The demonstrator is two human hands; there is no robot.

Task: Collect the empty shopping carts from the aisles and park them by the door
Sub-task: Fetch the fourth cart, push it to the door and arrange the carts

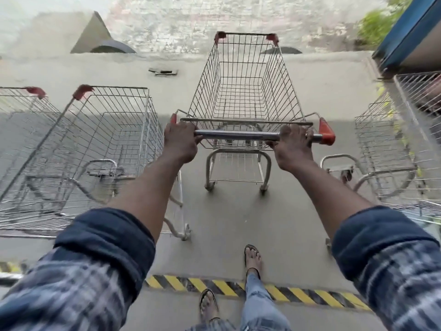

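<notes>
An empty wire shopping cart (245, 91) with red corner caps stands straight ahead of me on a concrete floor. My left hand (180, 140) grips the left end of its chrome handle bar (238, 135). My right hand (292, 145) grips the bar near the right red end cap. Both arms are stretched forward, sleeves rolled to the elbow. Two empty carts (107, 139) stand parked side by side on my left. On my right stands another cart (386, 149), partly cut by the frame edge.
A yellow-and-black striped strip (238, 286) crosses the floor under my sandalled feet. Ahead, a step edge leads to a brick-paved area. A blue-framed structure (410, 32) and green plants are at the upper right. A small dark object (163, 71) lies on the concrete.
</notes>
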